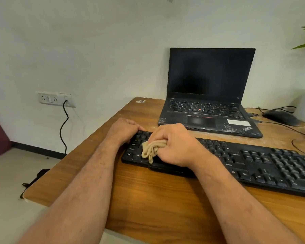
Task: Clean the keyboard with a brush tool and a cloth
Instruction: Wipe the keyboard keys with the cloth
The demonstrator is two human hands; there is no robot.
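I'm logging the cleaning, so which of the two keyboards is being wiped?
The separate black keyboard nearest the person; the right hand presses a cloth onto it.

The desk (pixel 148 199) is wood with brown grain lines and a smooth, slightly shiny top. The keyboard (pixel 253 164) is black plastic, matt on the keys and a bit glossy along its front edge. The cloth (pixel 151 148) is soft, cream-colored fabric, all bunched and wrinkly. At 1 o'clock from it, the laptop (pixel 209 95) is dull black with a dark shiny screen and scratched, worn corners. At 3 o'clock, the mouse (pixel 280 117) looks smooth, black and matt.
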